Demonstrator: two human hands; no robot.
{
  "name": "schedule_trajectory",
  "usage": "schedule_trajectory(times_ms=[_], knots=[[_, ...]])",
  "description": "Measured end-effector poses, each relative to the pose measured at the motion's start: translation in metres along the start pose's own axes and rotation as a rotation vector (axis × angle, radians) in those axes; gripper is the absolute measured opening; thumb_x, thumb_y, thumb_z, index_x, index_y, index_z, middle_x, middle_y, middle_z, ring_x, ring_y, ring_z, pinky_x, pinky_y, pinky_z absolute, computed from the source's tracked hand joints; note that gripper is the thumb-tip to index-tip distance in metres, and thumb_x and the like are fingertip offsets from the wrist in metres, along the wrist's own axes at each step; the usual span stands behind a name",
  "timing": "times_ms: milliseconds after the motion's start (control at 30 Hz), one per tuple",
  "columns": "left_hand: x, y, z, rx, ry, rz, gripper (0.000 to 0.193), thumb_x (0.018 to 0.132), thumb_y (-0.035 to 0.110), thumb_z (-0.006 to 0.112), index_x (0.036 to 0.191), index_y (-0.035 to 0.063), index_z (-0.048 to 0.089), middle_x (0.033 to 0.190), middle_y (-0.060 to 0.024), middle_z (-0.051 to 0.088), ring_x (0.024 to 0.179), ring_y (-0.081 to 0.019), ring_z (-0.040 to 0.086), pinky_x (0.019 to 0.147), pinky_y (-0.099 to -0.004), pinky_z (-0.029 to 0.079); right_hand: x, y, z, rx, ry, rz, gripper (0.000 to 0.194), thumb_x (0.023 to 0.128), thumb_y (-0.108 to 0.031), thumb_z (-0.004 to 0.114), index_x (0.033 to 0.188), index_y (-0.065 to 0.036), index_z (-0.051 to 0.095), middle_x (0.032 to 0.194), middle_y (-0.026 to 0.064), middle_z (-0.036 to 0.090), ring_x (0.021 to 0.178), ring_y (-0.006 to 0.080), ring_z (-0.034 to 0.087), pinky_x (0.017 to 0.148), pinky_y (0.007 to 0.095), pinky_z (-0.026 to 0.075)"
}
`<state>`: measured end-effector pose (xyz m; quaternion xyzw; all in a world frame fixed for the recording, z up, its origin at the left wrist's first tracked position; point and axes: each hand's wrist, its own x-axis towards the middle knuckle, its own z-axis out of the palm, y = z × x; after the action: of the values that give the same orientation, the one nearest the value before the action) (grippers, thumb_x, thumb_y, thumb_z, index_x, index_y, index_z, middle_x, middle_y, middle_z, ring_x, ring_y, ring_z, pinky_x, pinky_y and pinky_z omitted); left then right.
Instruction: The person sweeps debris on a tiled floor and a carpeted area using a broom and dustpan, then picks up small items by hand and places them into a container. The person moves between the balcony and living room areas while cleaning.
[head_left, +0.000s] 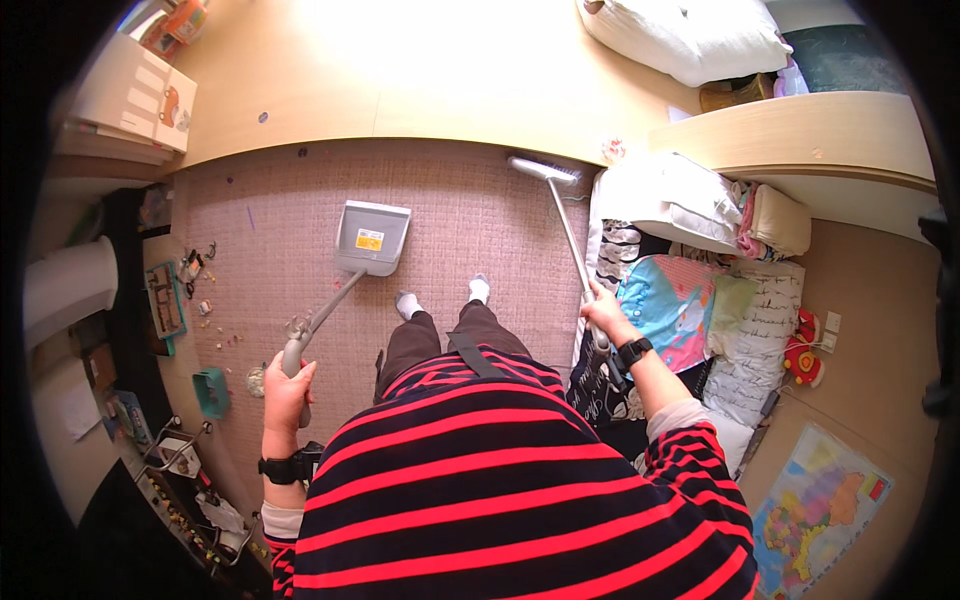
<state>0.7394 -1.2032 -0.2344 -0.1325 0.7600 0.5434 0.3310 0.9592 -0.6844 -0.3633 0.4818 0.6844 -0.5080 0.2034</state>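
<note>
My left hand is closed around the grey handle of a long-handled dustpan. The grey dustpan rests on the patterned floor ahead of my feet and bears a yellow and white label. In my right hand is the pole of a broom. Its white broom head lies at the foot of the pale wooden furniture, just left of the bedding. Dark bristles show along the head's far side. I cannot make out any sweepings in the pan.
Small scattered bits and a teal box lie on the floor at left. A low bed with a blue and pink cloth stands at right. Pale wooden furniture spans the far side. A map hangs at lower right.
</note>
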Motion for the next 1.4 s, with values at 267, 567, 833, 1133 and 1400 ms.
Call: schedule_trajectory(times_ms=[267,567,833,1133,1400], knots=[[-0.022,0.03,0.107,0.104,0.008,-0.027,0.015,0.081,0.005,0.064,0.082,0.0045,0.049,0.057,0.0013,0.048,0.04,-0.0068,0.044,0.037,-0.022,0.037,0.137,0.089,-0.092,-0.006,0.082,-0.069,0.084,0.063,0.003,0.059,0.141,-0.008,0.033,0.069,0.0103,0.058,0.052,0.0183,0.056,0.044,0.0331,0.047],[-0.032,0.041,0.191,0.22,-0.033,-0.051,0.013,0.081,0.004,0.063,0.083,0.0036,0.051,0.058,0.0008,0.049,0.041,-0.0069,0.044,0.038,-0.0222,0.037,0.151,0.164,-0.125,-0.018,0.059,0.136,0.092,0.066,0.008,0.055,0.146,-0.022,0.02,0.083,0.0133,0.06,0.056,0.0225,0.057,0.041,0.036,0.047],[-0.024,0.051,0.203,0.307,-0.143,-0.043,0.012,0.081,0.005,0.063,0.085,0.0032,0.051,0.059,0.0006,0.049,0.042,-0.0068,0.045,0.038,-0.0226,0.037,0.046,0.161,-0.053,0.438,-0.121,0.174,0.09,0.07,0.005,0.054,0.148,-0.017,0.014,0.077,0.0104,0.055,0.048,0.0168,0.051,0.039,0.031,0.044],[-0.006,0.037,0.161,0.355,-0.244,-0.012,0.013,0.081,0.005,0.063,0.087,0.0023,0.052,0.06,-0.0001,0.05,0.042,-0.0068,0.045,0.037,-0.0229,0.037,-0.092,0.122,-0.053,0.58,-0.258,0.126,0.084,0.069,0.008,0.055,0.145,-0.011,0.024,0.065,0.007,0.053,0.043,0.013,0.05,0.038,0.0274,0.042],[-0.014,0.018,0.126,0.334,-0.2,-0.028,0.014,0.08,0.005,0.064,0.085,0.0028,0.051,0.06,0.0003,0.05,0.042,-0.0069,0.045,0.037,-0.0231,0.036,0.053,0.137,-0.068,0.147,-0.018,0.025,0.084,0.067,0.007,0.057,0.144,-0.009,0.026,0.074,0.0091,0.058,0.048,0.0162,0.052,0.041,0.0299,0.046]])
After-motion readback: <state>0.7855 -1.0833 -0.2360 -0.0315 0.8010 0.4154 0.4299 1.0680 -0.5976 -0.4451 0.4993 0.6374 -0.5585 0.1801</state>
